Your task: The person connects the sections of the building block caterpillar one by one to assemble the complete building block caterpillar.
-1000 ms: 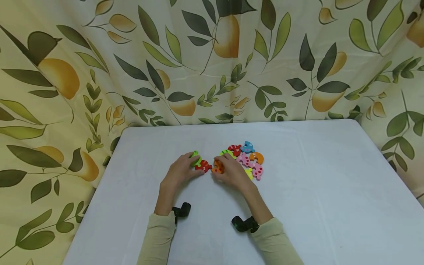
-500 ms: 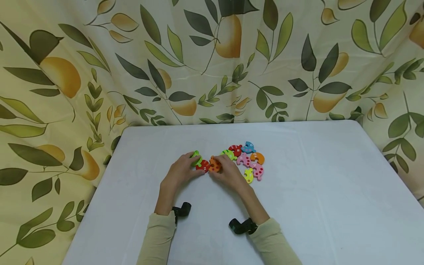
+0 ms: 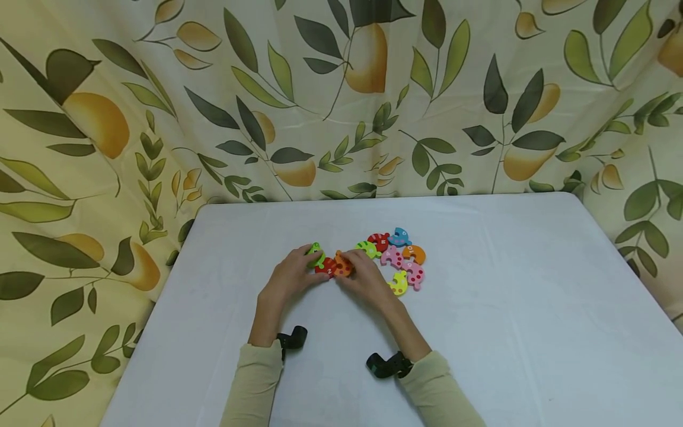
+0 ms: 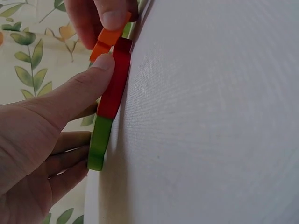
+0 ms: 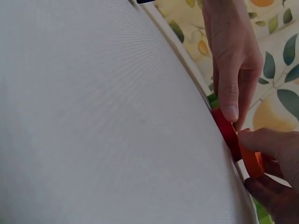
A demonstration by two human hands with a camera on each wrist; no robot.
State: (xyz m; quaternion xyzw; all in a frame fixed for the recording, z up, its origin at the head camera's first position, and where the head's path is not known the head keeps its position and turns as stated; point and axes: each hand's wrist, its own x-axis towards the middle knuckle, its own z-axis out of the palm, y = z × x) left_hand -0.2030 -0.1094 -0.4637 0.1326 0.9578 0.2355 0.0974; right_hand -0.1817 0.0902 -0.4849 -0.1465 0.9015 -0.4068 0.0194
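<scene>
Behind the white table (image 3: 523, 308) hangs a pale curtain (image 3: 448, 89) printed with leaves and yellow fruit. Someone in light sleeves (image 3: 256, 379), with a small black camera (image 3: 293, 338) on each wrist, works near the far edge. Their left hand (image 3: 288, 274) is partly closed around a joined pair, its thumb pressed on the red piece (image 3: 326, 268) marked 2 and its fingers against the green piece (image 3: 318, 259) beside it. Their right hand (image 3: 368, 277) pinches an orange piece (image 3: 343, 267) between thumb and fingers, holding it tilted at the red one's end; I can't tell whether the two interlock. Just to the right lies a loose cluster: a striped lime piece (image 3: 367, 248), a second red piece (image 3: 379, 241), a blue piece (image 3: 399, 237), another orange piece (image 3: 414, 255), two pink pieces (image 3: 392, 257) and a yellow piece (image 3: 398, 283).
</scene>
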